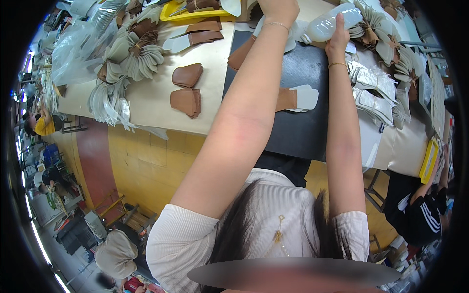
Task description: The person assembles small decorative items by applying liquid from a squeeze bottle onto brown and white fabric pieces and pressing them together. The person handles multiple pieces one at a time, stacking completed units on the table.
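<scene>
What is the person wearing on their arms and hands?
Both arms are bare below short, ribbed white sleeves. The left hand has a thin beaded bracelet at its wrist. The right hand has a thin gold bracelet. No gloves.

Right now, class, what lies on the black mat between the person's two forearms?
In the head view, a brown-and-white cut piece lies on the black mat between the forearms; the right hand grips a plastic bottle above it.

Left hand (pixel 278 9) cut off by the top edge; its fingers out of sight. Right hand (pixel 338 36) covers part of the clear plastic bottle (pixel 332 22). Yellow tray (pixel 193 15) partly cropped.
</scene>
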{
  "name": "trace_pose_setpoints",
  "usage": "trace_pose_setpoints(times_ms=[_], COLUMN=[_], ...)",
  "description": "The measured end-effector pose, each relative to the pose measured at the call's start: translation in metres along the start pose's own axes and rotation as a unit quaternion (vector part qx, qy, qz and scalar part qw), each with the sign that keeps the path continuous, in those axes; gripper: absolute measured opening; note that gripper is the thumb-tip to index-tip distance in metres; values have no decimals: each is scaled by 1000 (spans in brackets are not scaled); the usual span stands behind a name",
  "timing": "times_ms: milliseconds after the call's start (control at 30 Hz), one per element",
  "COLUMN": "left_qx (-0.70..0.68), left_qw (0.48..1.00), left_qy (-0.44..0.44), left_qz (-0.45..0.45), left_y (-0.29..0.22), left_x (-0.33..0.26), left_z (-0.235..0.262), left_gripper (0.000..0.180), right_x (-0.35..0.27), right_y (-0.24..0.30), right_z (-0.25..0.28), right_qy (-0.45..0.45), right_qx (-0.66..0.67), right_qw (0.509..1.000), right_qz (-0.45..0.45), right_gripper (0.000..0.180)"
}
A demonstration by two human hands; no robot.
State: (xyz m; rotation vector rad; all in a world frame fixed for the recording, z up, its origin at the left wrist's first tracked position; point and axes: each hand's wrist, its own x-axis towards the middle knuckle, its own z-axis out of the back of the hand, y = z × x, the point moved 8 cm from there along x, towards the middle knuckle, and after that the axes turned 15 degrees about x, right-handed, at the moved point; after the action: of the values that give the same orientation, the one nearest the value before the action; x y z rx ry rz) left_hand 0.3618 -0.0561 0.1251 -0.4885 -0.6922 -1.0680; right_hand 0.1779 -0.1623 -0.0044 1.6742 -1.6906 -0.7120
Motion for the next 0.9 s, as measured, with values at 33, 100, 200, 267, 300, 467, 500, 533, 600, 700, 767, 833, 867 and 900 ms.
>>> trace_pose_setpoints(times_ms=[33,100,200,267,300,467,500,533,600,700,767,833,867,900], left_qx=[10,19,32,40,50,66,64,62,59,52,51,52,54,56], left_qw=[1000,1000,999,998,998,997,997,998,998,998,998,998,997,997], left_qy=[-9,-24,-27,-34,-25,-13,-9,-8,-8,-19,-17,-18,-19,-21], left_qz=[-4,-4,-10,-21,-29,-36,-32,-33,-36,-33,-37,-41,-43,-45], left_y=[1,3,1,-1,-3,-2,-1,-1,0,0,0,-1,-2,-2], left_x=[0,-1,0,0,1,0,-1,-1,-2,-2,-2,-2,-2,-2], left_z=[1,2,1,2,0,-5,-7,-8,-9,-7,-6,-5,-5,-4], left_gripper=[24,28,34,36,36,34,32,31,31,29,29,28,28,28], right_x=[2,3,1,-3,-4,-9,-9,-10,-11,-12,-14,-14,-14,-13], right_y=[-1,-8,-3,-2,1,10,12,13,14,15,16,17,16,16], right_z=[1,8,5,6,4,-1,-2,-3,-6,-9,-9,-9,-9,-9], right_qy=[3,-28,-7,-18,-13,-7,-8,-7,3,8,9,11,12,13], right_qx=[31,7,27,-45,-54,-69,-71,-72,-76,-60,-47,-40,-49,-58], right_qw=[1000,999,999,998,997,996,995,995,995,996,997,997,997,997], right_qz=[-2,-32,30,35,48,63,65,66,63,63,64,67,62,56], right_gripper=[49,49,60,57,56,56,56,56,56,55,55,55,55,55])
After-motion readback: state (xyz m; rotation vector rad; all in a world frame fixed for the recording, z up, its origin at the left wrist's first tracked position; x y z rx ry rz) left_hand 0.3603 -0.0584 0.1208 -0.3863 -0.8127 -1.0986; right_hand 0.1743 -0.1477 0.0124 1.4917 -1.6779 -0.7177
